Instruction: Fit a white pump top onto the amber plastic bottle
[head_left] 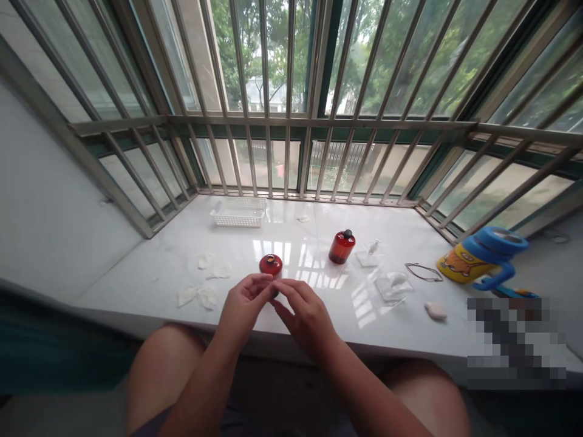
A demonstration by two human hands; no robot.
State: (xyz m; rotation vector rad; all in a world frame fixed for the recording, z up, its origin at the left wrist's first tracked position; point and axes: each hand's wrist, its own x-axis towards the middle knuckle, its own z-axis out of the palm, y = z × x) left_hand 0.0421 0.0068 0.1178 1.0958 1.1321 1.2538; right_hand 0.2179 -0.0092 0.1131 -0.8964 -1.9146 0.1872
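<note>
In front of me, my left hand and my right hand meet at the fingertips. Between them they pinch a small black cap, mostly hidden by the fingers. Just beyond stands a dark red, see-through bottle with its neck uncapped; the hands cover its lower part. Farther right is a second red bottle, upright, with a round black cap on top.
White crumpled scraps lie on the white sill at left. A white basket stands behind. To the right are clear plastic packaging, a cord loop, a pinkish lump and a blue-and-yellow flask. Window bars close the back.
</note>
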